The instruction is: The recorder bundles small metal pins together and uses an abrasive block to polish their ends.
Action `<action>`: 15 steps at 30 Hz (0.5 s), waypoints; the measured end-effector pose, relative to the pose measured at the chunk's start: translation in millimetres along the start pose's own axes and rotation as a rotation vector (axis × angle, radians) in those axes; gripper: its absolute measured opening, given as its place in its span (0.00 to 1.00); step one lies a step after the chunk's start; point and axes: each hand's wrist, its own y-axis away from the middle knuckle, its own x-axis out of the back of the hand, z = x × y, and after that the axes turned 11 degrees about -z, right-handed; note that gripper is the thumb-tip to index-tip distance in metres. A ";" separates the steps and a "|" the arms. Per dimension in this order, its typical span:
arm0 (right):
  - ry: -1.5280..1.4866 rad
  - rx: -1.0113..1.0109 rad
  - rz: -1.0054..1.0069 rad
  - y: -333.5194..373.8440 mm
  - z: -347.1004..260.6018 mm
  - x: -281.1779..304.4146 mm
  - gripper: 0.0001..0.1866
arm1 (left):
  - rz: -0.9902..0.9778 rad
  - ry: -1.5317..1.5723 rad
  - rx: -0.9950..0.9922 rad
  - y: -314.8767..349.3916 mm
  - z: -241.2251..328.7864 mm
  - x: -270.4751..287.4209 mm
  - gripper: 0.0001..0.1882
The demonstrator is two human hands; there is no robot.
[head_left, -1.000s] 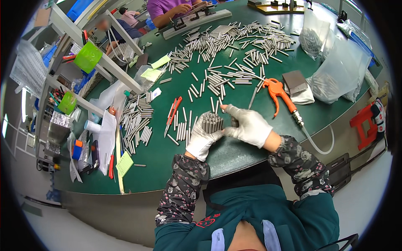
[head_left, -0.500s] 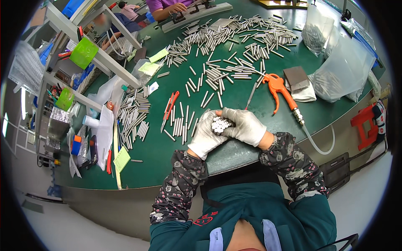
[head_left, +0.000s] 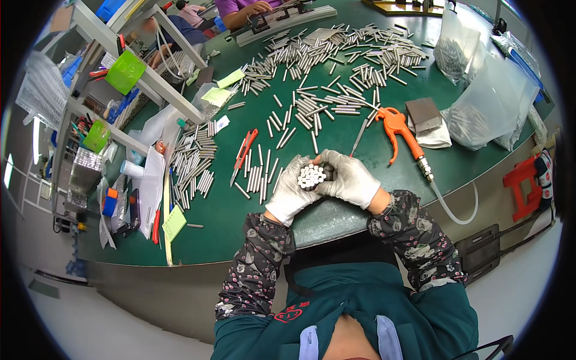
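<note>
Only the end faces of the bundle of short silver metal rods show; their lengths are hidden inside the grip of the white-gloved left hand and white-gloved right hand. At the far edge of the green surface, a person in a purple top is cut off by the picture's rim.

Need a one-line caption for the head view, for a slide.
Both gloved hands, left hand and right hand, cup an upright bundle of metal rods above a green table.
</note>
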 end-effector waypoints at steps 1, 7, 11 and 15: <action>-0.006 -0.012 0.005 -0.2 0.2 0.0 0.20 | -0.004 -0.068 -0.027 0.6 0.2 1.2 0.34; 0.028 -0.049 0.012 -3.4 2.1 0.9 0.20 | -0.007 0.014 -0.079 -0.8 30.9 -4.9 0.30; 0.090 -0.036 0.031 -6.9 -0.5 2.9 0.20 | 0.012 0.197 -0.028 -2.0 39.1 -6.7 0.28; 0.051 -0.035 0.035 -7.4 1.5 1.7 0.20 | 0.035 0.111 -0.045 -3.4 31.1 -5.0 0.28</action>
